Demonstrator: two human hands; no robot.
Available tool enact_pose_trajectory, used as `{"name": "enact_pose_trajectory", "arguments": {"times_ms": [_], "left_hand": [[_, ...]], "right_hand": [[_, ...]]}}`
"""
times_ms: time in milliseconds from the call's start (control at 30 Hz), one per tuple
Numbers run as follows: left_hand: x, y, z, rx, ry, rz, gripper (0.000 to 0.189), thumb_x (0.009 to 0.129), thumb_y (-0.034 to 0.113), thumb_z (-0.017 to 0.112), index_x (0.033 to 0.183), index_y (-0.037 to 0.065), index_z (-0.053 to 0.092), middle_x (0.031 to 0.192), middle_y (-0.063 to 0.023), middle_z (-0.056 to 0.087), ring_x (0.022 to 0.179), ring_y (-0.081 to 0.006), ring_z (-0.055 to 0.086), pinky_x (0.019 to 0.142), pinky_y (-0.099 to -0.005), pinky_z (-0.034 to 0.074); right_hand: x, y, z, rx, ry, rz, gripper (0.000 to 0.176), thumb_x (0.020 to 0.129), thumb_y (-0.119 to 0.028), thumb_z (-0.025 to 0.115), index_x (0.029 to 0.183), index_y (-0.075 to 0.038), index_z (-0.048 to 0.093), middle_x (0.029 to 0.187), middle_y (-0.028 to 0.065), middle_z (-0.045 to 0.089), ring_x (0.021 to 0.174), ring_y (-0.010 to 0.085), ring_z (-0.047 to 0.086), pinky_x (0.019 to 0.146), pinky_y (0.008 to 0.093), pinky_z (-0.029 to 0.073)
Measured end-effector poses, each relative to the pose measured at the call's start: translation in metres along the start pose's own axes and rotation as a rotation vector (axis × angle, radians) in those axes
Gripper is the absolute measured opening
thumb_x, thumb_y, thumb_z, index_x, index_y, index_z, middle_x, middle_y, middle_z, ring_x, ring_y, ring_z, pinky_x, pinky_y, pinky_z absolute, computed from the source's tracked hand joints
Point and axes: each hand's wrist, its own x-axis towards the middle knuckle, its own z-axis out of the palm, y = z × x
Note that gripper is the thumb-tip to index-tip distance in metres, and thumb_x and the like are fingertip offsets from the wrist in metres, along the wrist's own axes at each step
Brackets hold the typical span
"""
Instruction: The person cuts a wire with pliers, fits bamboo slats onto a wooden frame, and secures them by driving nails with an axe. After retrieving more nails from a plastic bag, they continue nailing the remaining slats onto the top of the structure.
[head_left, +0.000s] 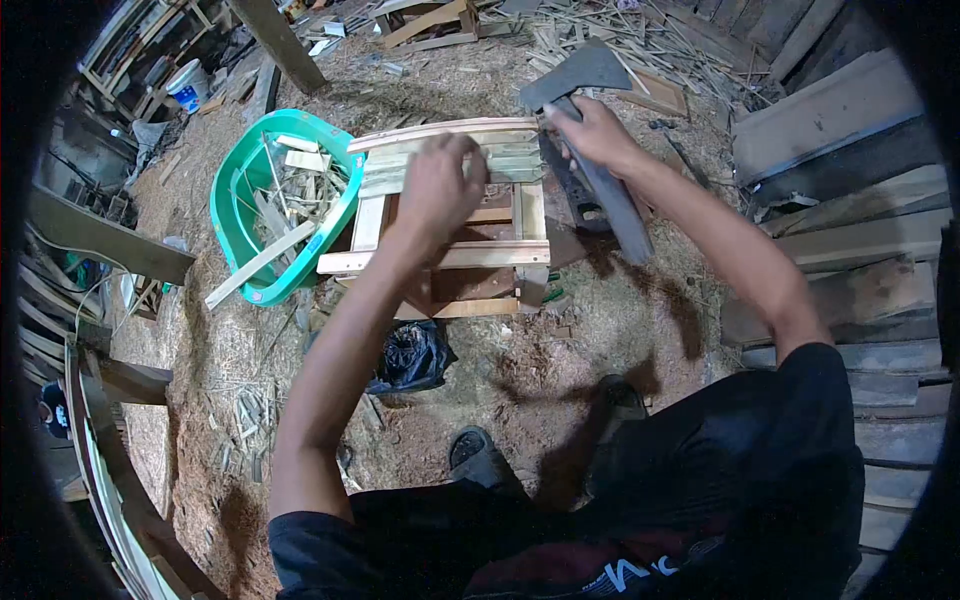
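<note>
An axe (622, 215) is gripped in my right hand (592, 130) close below its head, the dark blade pointing away from me and the wooden handle slanting down to the right. My left hand (443, 180), smeared by motion, is over the pale slats on top of a small wooden frame (450, 256). Those slats (510, 162) lie side by side across the far part of the frame, while its near part is open between the rails. Just right of the frame, partly behind the axe handle, is a dark handsaw (590, 213).
A green plastic tub (232, 225) of wood offcuts stands left of the frame, a long strip leaning over its rim. Near my feet lies a black plastic bag (420, 357). Boards (840, 215) are stacked along the right, a post (278, 45) rises at the back, and shavings cover the ground.
</note>
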Motion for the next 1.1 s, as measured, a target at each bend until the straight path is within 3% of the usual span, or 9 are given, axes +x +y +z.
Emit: {"name": "enact_pose_trajectory", "arguments": {"times_ms": [33,133,167,267,300,367,467,667,1100], "left_hand": [[0.007,-0.002,-0.001,0.046,-0.007,-0.048,0.038,0.099,0.033,0.051,0.105,-0.001,0.064,0.108,-0.025,0.063,0.106,-0.0434,0.059,0.093,-0.0497,0.045],[0.036,-0.013,0.018,0.069,0.055,-0.128,0.042,0.099,0.038,0.048,0.12,0.003,0.059,0.117,-0.0215,0.059,0.117,-0.0372,0.054,0.1,-0.0539,0.04],[0.045,-0.016,0.025,0.031,-0.099,-0.237,0.051,0.1,0.041,0.043,0.136,0.005,0.05,0.14,-0.0242,0.047,0.136,-0.0373,0.04,0.11,-0.0604,0.029],[0.03,-0.02,0.063,0.292,-0.218,-0.161,0.061,0.102,0.046,0.034,0.149,0.009,0.037,0.157,-0.0236,0.028,0.149,-0.0363,0.021,0.117,-0.0634,0.014],[0.033,-0.01,0.053,0.303,-0.408,-0.232,0.066,0.102,0.05,0.024,0.156,0.012,0.024,0.162,-0.0213,0.015,0.152,-0.0352,0.007,0.119,-0.0629,0.004],[0.034,-0.008,0.053,0.31,-0.411,-0.248,0.066,0.102,0.051,0.023,0.156,0.013,0.023,0.162,-0.0215,0.015,0.152,-0.0356,0.008,0.119,-0.063,0.004],[0.034,-0.007,0.051,0.321,-0.448,-0.257,0.067,0.103,0.052,0.02,0.157,0.014,0.02,0.163,-0.0202,0.011,0.152,-0.0352,0.007,0.118,-0.0634,0.002],[0.035,-0.006,0.052,0.363,-0.473,-0.277,0.067,0.103,0.055,0.017,0.158,0.016,0.017,0.165,-0.0161,0.005,0.153,-0.033,0.002,0.118,-0.0645,-0.001],[0.033,-0.006,0.059,0.382,-0.435,-0.251,0.066,0.103,0.055,0.02,0.159,0.02,0.015,0.165,-0.014,0.003,0.152,-0.0341,0.001,0.113,-0.0712,-0.004]], "right_hand": [[-0.011,-0.006,-0.007,0.028,-0.049,0.022,0.031,0.1,-0.032,0.059,0.103,-0.001,0.058,0.081,0.0046,0.063,0.058,0.0113,0.058,0.052,0.0272,0.048],[-0.04,-0.024,-0.026,0.139,-0.258,0.021,0.027,0.098,-0.027,0.062,0.107,-0.002,0.055,0.082,0.0025,0.061,0.061,0.0107,0.059,0.051,0.0261,0.049],[-0.048,-0.027,-0.026,0.01,-0.237,0.004,0.026,0.099,-0.028,0.06,0.106,-0.003,0.055,0.077,0.0007,0.058,0.061,0.0101,0.058,0.051,0.0257,0.049],[-0.067,-0.013,-0.018,-0.319,-0.114,-0.278,0.028,0.1,-0.027,0.057,0.107,0.0,0.055,0.077,0.0101,0.061,0.061,0.0174,0.06,0.055,0.0355,0.05],[-0.068,-0.013,-0.017,-0.378,-0.128,-0.35,0.03,0.1,-0.027,0.056,0.108,0.002,0.055,0.077,0.0132,0.062,0.062,0.0218,0.061,0.057,0.038,0.05],[-0.074,-0.019,-0.017,-0.493,-0.142,-0.48,0.033,0.1,-0.027,0.055,0.109,0.004,0.054,0.077,0.0195,0.063,0.064,0.0304,0.063,0.063,0.0429,0.051],[-0.081,-0.071,-0.022,-0.482,-0.288,-0.095,0.036,0.1,-0.028,0.054,0.108,0.007,0.054,0.079,0.0256,0.064,0.071,0.0412,0.065,0.069,0.0475,0.051],[-0.079,-0.047,-0.012,-0.581,-0.103,-0.38,0.036,0.1,-0.03,0.055,0.096,0.007,0.056,0.078,0.0271,0.063,0.075,0.0445,0.064,0.067,0.0516,0.048],[-0.085,-0.066,-0.022,-0.628,-0.133,-0.35,0.035,0.099,-0.031,0.055,0.092,0.003,0.058,0.081,0.0229,0.066,0.076,0.0445,0.066,0.069,0.0511,0.051]]}}
